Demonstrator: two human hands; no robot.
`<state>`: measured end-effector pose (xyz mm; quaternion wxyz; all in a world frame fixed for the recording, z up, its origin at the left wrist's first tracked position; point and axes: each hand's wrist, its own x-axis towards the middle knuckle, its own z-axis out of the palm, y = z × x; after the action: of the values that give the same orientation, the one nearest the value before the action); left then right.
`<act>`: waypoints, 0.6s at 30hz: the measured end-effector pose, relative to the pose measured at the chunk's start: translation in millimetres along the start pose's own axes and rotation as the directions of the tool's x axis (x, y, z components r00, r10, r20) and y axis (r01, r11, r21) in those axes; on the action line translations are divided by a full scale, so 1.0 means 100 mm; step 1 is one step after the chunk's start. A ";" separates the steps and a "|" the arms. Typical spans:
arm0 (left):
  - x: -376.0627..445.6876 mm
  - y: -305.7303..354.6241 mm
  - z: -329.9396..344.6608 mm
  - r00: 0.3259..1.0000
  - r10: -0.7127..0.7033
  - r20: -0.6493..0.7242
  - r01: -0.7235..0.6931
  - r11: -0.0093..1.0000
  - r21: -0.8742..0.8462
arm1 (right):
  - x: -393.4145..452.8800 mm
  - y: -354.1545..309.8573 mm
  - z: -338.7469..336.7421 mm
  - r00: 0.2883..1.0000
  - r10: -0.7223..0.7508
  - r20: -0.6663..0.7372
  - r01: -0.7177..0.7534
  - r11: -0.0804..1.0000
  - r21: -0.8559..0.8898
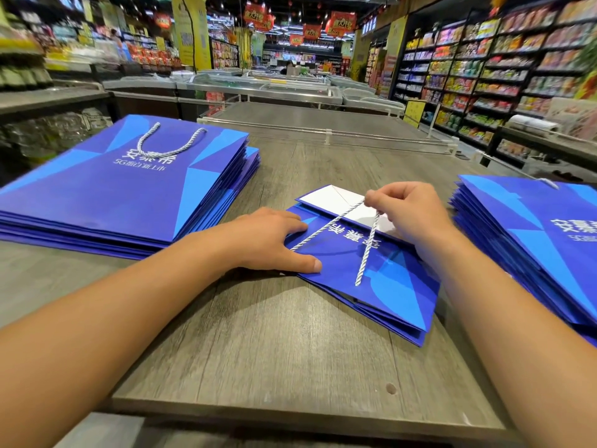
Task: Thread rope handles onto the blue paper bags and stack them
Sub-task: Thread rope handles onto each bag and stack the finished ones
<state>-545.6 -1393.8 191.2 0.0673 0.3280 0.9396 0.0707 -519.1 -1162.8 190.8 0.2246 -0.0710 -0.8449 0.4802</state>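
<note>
Both hands are on the same blue bag [381,279], which lies flat in the middle of the wooden table [258,350] with its white inside flap showing at the far end. Left hand [274,240] is spread flat, fingers straight, pressing down on the bag's left edge. Right hand [403,208] is pinching a twisted white rope [365,250] at its middle and lifting it, so the 2 strands slope down from the fingers to the bag's face (can't tell if the ends are through any holes).

Off to the left there's a stack of bags [122,202], and the top one has a rope handle [168,140] lying in a U shape on it. Another stack of blue bags [533,240] sits on the right, close beside the right forearm. Behind the table it's all store shelves [484,69] and freezer chests [274,88], pretty blurry.
</note>
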 end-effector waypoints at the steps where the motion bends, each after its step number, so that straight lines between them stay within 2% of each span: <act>1: 0.00 0.01 0.00 1.000 0.000 0.000 0.000 1.000 0.003 | 0.00 0.00 0.01 1.000 -0.005 -0.014 0.005 1.000 -0.023; 5: 0.00 0.00 0.04 1.000 -0.013 -0.017 0.014 0.998 0.054 | 0.01 0.11 0.03 0.998 0.015 0.057 0.006 0.940 -0.341; 6: 0.01 -0.01 0.06 0.999 -0.029 -0.036 0.032 0.996 0.082 | 0.01 0.11 0.01 0.998 0.020 0.054 0.002 0.930 -0.369; 10: 0.07 -0.06 0.13 0.987 -0.123 -0.102 0.137 0.979 0.150 | 0.00 0.03 -0.06 0.998 -0.001 -0.062 -0.016 0.957 -0.288; 12: 0.10 -0.09 0.15 0.979 -0.149 -0.137 0.171 0.971 0.168 | -0.01 0.01 -0.07 0.997 0.044 -0.057 -0.061 0.933 -0.354; 16: 0.13 -0.13 0.17 0.964 -0.201 -0.171 0.228 0.962 0.151 | -0.03 0.02 -0.11 0.978 0.209 0.028 -0.138 0.736 -0.663; 18: 0.15 -0.16 0.20 0.958 -0.224 -0.181 0.250 0.959 0.132 | -0.07 -0.03 -0.11 0.951 0.299 0.073 -0.160 0.681 -0.714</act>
<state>-563.3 -1394.8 168.1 -0.0276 0.2100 0.9772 0.0162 -507.7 -1158.1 195.9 0.0398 -0.2120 -0.9644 0.1528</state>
